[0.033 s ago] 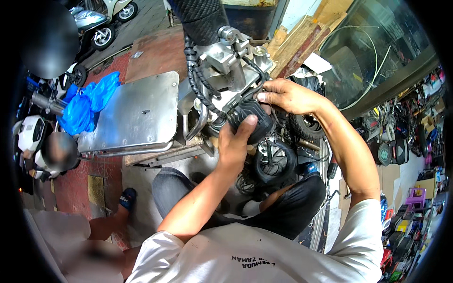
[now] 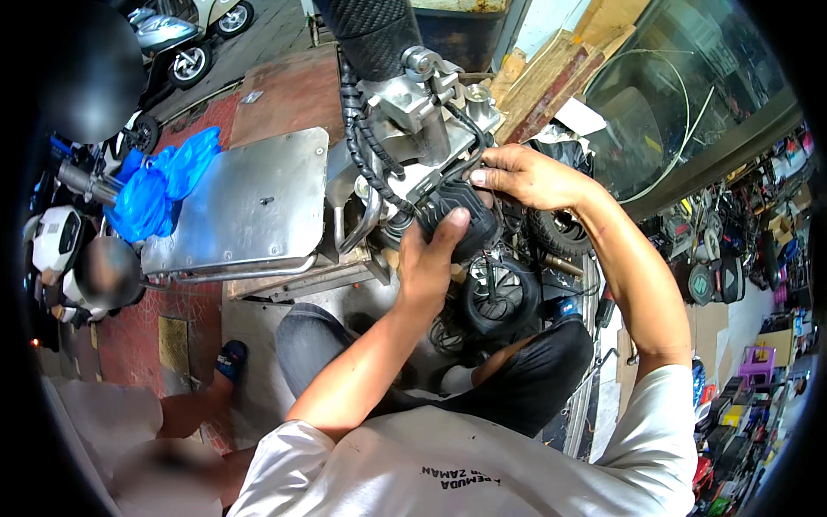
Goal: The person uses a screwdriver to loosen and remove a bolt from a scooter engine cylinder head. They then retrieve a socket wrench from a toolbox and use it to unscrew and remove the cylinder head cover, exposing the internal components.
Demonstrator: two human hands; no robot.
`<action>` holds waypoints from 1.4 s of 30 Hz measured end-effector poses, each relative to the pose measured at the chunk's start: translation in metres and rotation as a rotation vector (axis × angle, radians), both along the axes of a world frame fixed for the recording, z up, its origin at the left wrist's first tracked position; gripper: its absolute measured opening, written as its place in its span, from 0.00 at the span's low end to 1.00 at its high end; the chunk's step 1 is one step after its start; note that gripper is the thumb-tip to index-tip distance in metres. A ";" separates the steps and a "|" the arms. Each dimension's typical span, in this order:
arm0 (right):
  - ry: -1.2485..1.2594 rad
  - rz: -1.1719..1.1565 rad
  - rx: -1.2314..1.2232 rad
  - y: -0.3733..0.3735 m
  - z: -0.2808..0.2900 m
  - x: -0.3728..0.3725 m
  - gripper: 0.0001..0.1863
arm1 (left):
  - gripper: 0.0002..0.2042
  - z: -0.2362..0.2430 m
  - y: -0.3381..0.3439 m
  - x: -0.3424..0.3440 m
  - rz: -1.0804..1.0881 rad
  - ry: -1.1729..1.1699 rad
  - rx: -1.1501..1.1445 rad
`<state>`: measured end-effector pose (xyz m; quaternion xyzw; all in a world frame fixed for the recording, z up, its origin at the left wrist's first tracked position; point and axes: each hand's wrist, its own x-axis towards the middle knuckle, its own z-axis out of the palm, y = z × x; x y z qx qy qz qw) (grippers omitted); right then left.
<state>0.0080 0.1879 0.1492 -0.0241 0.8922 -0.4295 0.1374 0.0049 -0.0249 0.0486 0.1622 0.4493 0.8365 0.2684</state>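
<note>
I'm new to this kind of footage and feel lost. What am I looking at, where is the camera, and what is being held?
There is no robot here, just a person's two bare hands. The camera is worn on the head and looks down, and its fisheye lens bends straight edges near the rim.

The left hand holds a black ribbed part, its thumb on top. The right hand is beside it, fingertips near a black cable; whether they grip anything is hard to tell. Just above stands a silver metal assembly.

On the left is a flat metal plate with a small dark piece on it and a blue plastic bag at its left edge.
</note>
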 end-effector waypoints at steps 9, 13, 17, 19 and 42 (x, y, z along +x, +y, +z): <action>-0.105 -0.203 -0.015 -0.010 -0.002 0.001 0.19 | 0.23 0.015 -0.002 0.000 -0.030 -0.106 -0.024; -0.008 -0.221 -0.062 -0.004 -0.017 0.006 0.17 | 0.25 -0.014 0.006 -0.002 0.008 -0.065 0.022; -0.002 -0.378 -0.371 -0.022 -0.024 0.014 0.16 | 0.32 -0.013 -0.001 0.000 0.012 -0.019 0.053; 0.017 -0.487 -0.419 -0.020 -0.034 0.012 0.17 | 0.34 -0.024 0.004 0.003 -0.006 -0.030 0.097; 0.352 -0.955 -0.650 -0.032 -0.055 0.027 0.35 | 0.36 -0.030 -0.007 -0.009 0.177 0.009 -0.130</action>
